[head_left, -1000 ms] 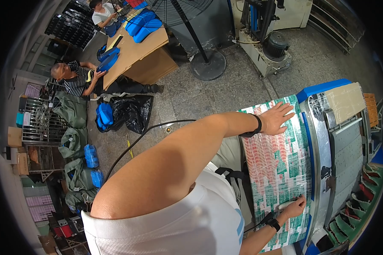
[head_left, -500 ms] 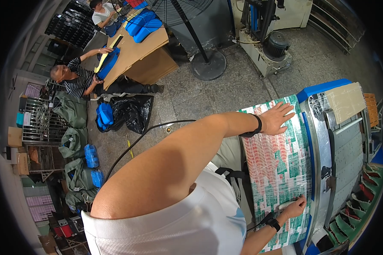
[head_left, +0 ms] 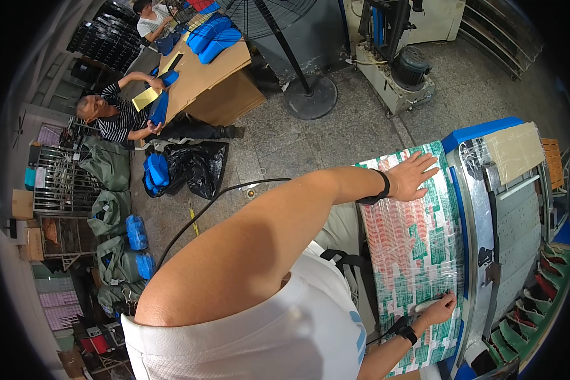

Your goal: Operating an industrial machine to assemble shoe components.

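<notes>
My left hand (head_left: 413,177) lies flat with fingers spread on a long surface (head_left: 402,237) wrapped in green, white and red printed tape under clear film. A dark band circles the left wrist. Toward the near end of the same surface is my right hand (head_left: 438,310), its fingers curled and pressed together by the blue right edge. Whatever they hold, if anything, is too small to make out. A small whitish piece (head_left: 424,306) lies beside the right fingers. A black watch (head_left: 408,334) is on that wrist, and a black cable part (head_left: 396,325) lies next to it.
Right of the taped surface stands a grey metal machine bed (head_left: 518,237), with green and red scraps (head_left: 519,329) on its near side. A fan base (head_left: 310,97) and a motor unit (head_left: 411,68) stand beyond. At a cardboard-covered table (head_left: 218,82), a person handles blue pieces.
My two hands keep their places. At the far-left table, the co-worker in stripes has drawn the blue piece and yellow strip closer and turned them. My shirt has shifted slightly.
</notes>
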{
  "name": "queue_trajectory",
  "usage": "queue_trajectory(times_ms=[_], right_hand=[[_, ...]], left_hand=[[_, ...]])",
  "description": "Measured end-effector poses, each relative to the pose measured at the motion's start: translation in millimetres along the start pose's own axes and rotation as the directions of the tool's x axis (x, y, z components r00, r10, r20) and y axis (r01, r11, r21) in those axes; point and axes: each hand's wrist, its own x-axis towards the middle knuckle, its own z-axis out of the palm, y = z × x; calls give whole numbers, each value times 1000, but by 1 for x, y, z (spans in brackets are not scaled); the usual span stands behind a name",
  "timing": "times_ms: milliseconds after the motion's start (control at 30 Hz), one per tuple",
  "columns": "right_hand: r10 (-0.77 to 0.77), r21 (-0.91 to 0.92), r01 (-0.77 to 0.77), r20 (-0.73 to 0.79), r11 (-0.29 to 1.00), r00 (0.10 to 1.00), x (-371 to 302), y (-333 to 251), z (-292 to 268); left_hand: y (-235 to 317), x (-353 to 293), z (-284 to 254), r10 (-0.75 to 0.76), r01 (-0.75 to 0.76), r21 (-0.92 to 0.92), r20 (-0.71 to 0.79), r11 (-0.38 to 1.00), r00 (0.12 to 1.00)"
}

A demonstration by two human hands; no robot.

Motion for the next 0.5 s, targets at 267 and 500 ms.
queue_trajectory(times_ms=[267, 500], right_hand=[[12, -17, -12, 0, 1000, 1000, 0, 0, 0], [-39, 14, 39, -20, 999, 999, 1, 3, 1]], left_hand=[[-1, 0, 1, 0, 0, 0, -6, 1000, 1000], [0, 0, 1, 0, 0, 14, 4, 1000, 1000]])
